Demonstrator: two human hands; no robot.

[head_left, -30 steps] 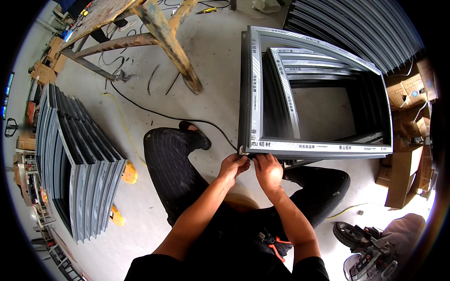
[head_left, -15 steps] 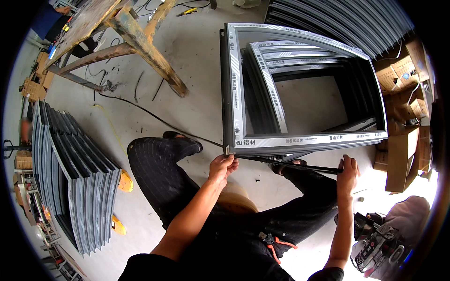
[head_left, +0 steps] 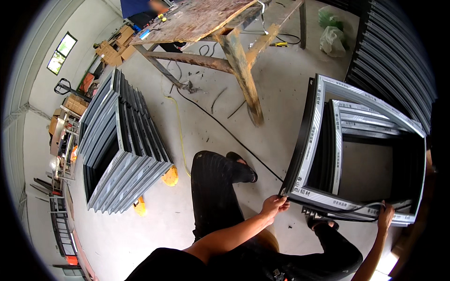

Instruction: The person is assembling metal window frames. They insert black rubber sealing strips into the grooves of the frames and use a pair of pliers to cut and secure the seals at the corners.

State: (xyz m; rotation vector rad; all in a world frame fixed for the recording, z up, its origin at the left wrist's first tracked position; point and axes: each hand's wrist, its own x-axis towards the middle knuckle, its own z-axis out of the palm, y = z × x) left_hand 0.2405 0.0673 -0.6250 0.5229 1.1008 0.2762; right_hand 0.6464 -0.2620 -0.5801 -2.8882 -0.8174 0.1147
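Observation:
A grey window frame (head_left: 313, 193) with a pale printed film on its face leans in front of me, on the right, over several more frames. At its lower left corner, my left hand (head_left: 274, 207) is closed, thumb and fingers pinching a black rubber strip at the frame's edge. From the floor the strip (head_left: 234, 139) runs up to that corner. Its further length passes along the bottom bar to my right hand (head_left: 385, 216), whose fingers are closed on it near the lower right. There the strip bends in a loop across the bar.
A stack of grey frames (head_left: 124, 154) rests on yellow supports (head_left: 170, 177) at the left. Ahead stands a worn wooden table (head_left: 197, 21) on rusty legs, a person (head_left: 140, 9) behind it. More dark profiles (head_left: 396, 61) lie at the far right. A yellow cord (head_left: 180, 126) crosses the floor.
My view has turned left, so the frames sit further right in the picture. The right hand has moved up to the bottom bar, bending the strip. The left hand stays at the corner.

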